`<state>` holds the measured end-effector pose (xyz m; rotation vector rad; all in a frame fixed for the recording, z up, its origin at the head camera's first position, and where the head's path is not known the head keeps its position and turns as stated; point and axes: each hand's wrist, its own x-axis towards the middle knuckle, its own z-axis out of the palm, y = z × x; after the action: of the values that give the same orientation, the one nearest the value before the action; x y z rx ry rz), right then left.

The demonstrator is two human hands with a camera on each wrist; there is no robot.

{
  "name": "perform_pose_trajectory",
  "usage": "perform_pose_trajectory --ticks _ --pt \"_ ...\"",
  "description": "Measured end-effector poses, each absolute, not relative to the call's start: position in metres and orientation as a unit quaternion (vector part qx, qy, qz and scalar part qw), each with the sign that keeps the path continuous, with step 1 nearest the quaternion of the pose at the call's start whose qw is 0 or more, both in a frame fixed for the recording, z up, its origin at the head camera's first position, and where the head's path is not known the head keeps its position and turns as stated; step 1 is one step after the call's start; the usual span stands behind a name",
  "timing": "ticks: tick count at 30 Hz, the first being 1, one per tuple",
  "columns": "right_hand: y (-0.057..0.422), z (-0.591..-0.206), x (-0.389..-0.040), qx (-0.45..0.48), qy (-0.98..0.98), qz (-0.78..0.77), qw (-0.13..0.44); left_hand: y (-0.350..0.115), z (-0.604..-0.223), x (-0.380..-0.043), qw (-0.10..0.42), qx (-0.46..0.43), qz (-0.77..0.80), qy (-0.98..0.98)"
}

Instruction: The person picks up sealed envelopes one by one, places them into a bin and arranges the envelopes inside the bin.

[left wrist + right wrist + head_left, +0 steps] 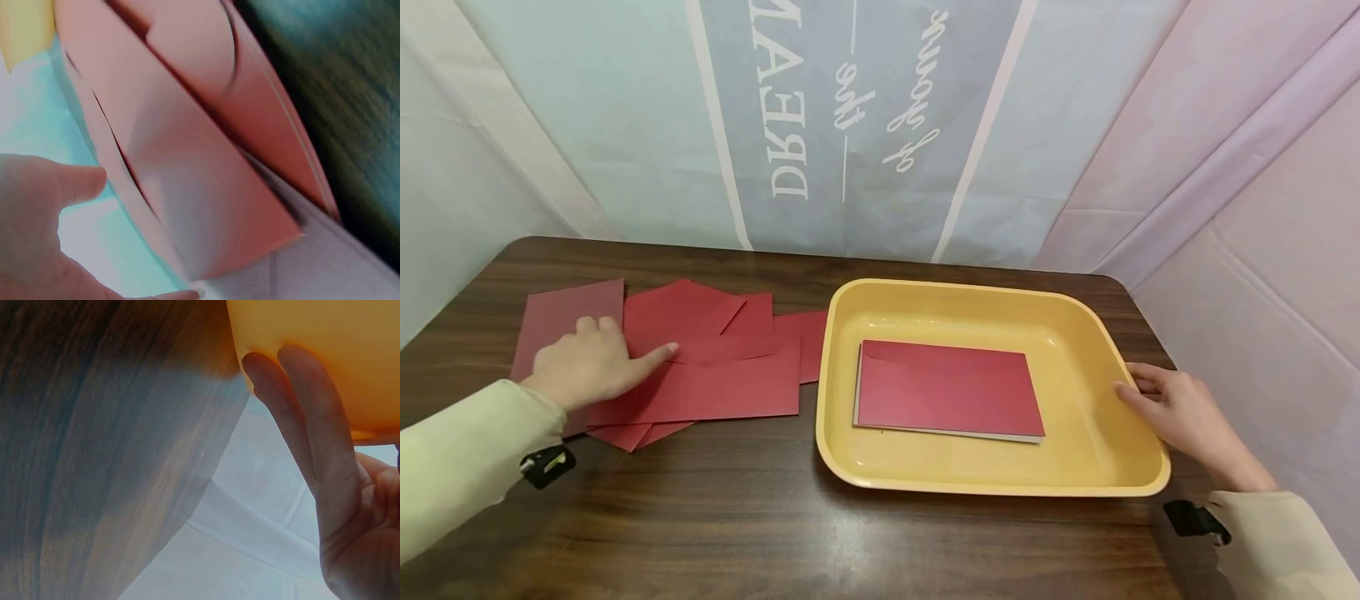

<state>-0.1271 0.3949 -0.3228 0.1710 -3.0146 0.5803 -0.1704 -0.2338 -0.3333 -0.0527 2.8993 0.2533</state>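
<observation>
Red paper envelopes [730,387] lie in an overlapping pile on the left side of the table, some with their flaps showing. A duller, pinkish-red envelope [568,304] is at the pile's far left. Over the pile's left part is my left hand [587,362], its thumb stretched out over the red paper and nothing held. In the left wrist view, thumb and a finger stand apart. My right hand [1183,417] grips the right rim of a yellow tray [1082,417], thumb inside, fingers against the outer wall. Inside the tray lies a red envelope [951,390] with a pale layer beneath it.
The dark wood-grain table [737,508] has rounded far corners. Behind it hangs a light cloth [865,217] with upside-down lettering. Pale cloth [1262,275] also hangs along the right side. The tray's left wall overlaps the end of one envelope in the head view.
</observation>
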Motion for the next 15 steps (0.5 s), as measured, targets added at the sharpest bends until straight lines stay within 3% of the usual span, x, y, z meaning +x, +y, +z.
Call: perform_pose_trajectory --ticks 4,15 --pt "0.395 -0.323 -0.128 0.057 -0.980 0.189 0.036 -0.246 -0.334 -0.176 0.148 -0.044 0.108 0.982" --pt "0.396 -0.324 -0.127 0.054 -0.980 0.191 0.031 -0.249 -0.339 -0.179 0.180 -0.039 0.147 0.972"
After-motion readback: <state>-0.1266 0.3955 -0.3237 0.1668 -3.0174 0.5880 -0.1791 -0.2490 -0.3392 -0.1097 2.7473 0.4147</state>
